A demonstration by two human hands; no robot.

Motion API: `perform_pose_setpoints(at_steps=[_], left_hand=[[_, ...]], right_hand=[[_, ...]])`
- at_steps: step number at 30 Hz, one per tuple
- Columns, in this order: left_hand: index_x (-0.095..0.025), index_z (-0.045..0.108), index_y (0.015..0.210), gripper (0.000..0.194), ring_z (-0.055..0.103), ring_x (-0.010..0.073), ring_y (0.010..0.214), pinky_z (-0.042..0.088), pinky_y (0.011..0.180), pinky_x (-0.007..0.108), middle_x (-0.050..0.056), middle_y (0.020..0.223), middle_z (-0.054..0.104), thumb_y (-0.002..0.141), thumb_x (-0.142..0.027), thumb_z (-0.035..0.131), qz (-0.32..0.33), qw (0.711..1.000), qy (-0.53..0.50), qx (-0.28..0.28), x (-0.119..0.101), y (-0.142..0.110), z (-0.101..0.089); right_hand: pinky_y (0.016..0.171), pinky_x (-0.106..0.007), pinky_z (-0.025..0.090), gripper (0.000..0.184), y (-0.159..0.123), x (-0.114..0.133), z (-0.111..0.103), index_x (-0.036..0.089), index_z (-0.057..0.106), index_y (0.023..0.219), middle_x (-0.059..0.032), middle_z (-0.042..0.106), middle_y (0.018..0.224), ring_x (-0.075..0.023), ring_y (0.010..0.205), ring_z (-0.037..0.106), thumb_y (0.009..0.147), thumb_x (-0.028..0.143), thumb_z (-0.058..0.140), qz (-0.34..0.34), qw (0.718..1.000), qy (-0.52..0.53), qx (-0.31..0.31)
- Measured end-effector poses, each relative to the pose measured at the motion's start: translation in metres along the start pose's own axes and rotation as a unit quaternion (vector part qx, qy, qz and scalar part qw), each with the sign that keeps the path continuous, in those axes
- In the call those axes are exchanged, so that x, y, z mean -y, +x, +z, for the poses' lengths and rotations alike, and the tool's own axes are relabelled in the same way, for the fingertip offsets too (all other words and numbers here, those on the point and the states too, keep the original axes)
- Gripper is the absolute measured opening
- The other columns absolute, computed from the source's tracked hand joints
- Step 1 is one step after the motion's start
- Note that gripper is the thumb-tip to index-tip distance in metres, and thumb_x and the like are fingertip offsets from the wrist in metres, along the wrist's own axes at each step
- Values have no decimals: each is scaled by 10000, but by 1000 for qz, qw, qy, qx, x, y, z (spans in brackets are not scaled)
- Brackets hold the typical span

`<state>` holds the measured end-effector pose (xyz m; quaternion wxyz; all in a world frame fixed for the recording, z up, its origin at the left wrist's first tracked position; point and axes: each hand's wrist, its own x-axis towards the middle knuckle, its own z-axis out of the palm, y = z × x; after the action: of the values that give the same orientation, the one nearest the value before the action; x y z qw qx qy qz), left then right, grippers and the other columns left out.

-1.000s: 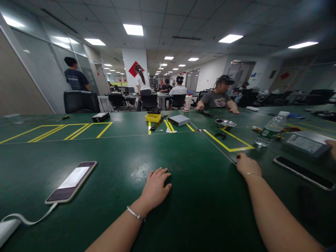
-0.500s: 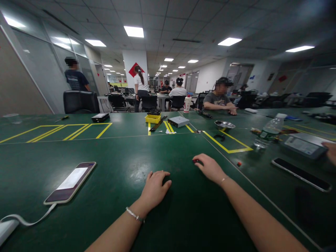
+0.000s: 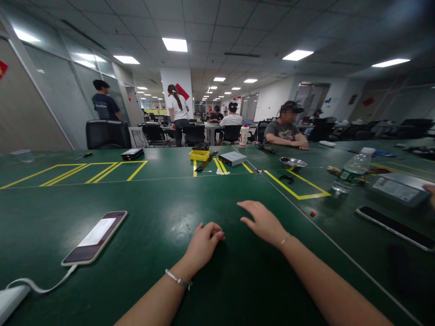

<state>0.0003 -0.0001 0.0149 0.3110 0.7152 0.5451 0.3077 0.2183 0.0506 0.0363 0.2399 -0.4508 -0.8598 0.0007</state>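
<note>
Head view: a small red piece [image 3: 313, 213] lies on the green tabletop [image 3: 152, 199]; left of the piece, the right hand [image 3: 263, 222] has thumb and fingers apart; farther left of it, the left hand [image 3: 202, 244] has curled fingers, any pinch being impossible to tell; beyond it is a plastic water bottle [image 3: 351, 174]; right of it, a dark-screened smartphone [image 3: 394, 227].

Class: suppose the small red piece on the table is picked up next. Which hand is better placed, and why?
Right, probably: the right hand is open and nearer the red piece. The left hand lies farther off, curled; whether it holds anything is unclear.
</note>
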Motion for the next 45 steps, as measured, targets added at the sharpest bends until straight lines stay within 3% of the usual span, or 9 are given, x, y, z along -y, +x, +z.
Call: perform_pose_setpoints(at_steps=[4,8,11,16,23,28,33,38,45], left_hand=[[-206,516,818,200,591,156,748,395,794,323,6,822,679,816,-352,380,-29,998,-47,-21,4,1,1],[-198,496,827,204,598,148,747,416,697,277,11,834,680,820,-357,369,-34,996,-83,-24,7,1,2],[-198,484,836,201,601,147,752,418,673,272,11,838,679,824,-358,365,-39,994,-101,-27,6,1,2],[-194,480,847,178,599,152,776,421,687,275,20,850,675,823,-337,376,-41,993,-102,-33,3,0,1],[-201,531,894,212,591,158,817,419,737,282,14,853,665,823,-322,371,-12,997,-69,-34,2,2,-1],[-215,588,900,236,578,164,810,423,733,279,8,840,645,798,-341,416,11,999,-17,-34,4,2,1],[-222,616,876,203,572,163,827,420,754,273,5,860,644,772,-308,465,27,999,-1,-27,3,1,1],[-233,624,873,196,579,158,795,424,725,260,-7,843,655,762,-301,478,23,1000,4,-9,-1,-1,2],[-211,627,834,199,575,157,737,413,669,248,-3,782,653,764,-288,458,21,1000,14,-9,1,0,3]], right_hand=[[947,-447,289,394,-20,-88,-21,130,511,1151,-170,466,1216,-280,1163,365,790,269,435,269,943,-194,-29],[826,-477,372,452,-50,-147,-33,122,512,1156,-223,507,1146,-324,1091,447,829,356,307,469,858,-204,47],[751,-426,424,385,-61,-158,-35,129,597,1035,-212,563,1059,-302,983,534,804,288,334,505,838,-185,96],[700,-367,451,334,-60,-153,-35,61,651,913,-225,579,1018,-309,932,558,738,147,381,510,829,-216,81],[699,-310,457,269,-37,-124,-35,174,661,873,-100,637,940,-207,813,598,739,191,428,429,895,-123,20],[709,-267,455,209,-6,-59,-20,201,663,836,-31,662,869,-155,777,599,728,240,488,321,945,59,6],[682,-242,465,149,5,16,-2,166,630,819,-18,657,773,-124,719,603,702,202,546,192,948,251,24],[646,-234,450,112,3,57,12,178,633,723,-11,631,736,-112,678,573,708,126,535,84,972,220,-13],[707,-242,454,178,0,67,25,181,639,749,-21,631,778,-117,745,567,740,79,493,-13,983,179,-26]])
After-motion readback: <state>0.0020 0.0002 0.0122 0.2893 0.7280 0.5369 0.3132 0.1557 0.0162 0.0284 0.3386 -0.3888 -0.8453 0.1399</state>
